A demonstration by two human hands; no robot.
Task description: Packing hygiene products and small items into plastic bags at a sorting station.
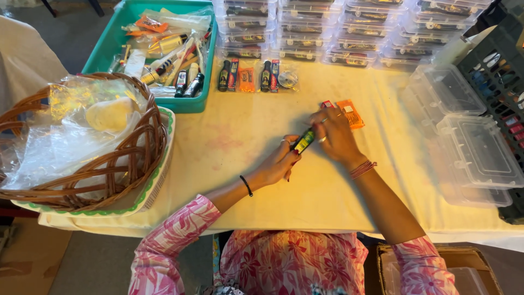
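Note:
A small dark bottle with a green label point(304, 141) lies between both my hands over the cream tablecloth point(240, 136). My left hand point(279, 163) holds its near end with fingers curled. Fingers bent, my right hand point(333, 135) grips its far end. Just beyond the right hand lie an orange sachet point(350, 113) and a small red packet point(326, 104). Farther back on the cloth, two sets of small bottles, packets and an orange sachet point(246, 79) are laid out in a row.
A teal tray point(112, 41) with several bottles and packets stands at the back left. A wicker basket point(82, 147) with plastic bags is at the left. Stacked clear lidded boxes point(349, 33) line the back; open clear boxes point(475, 147) and a dark crate point(499, 71) sit right.

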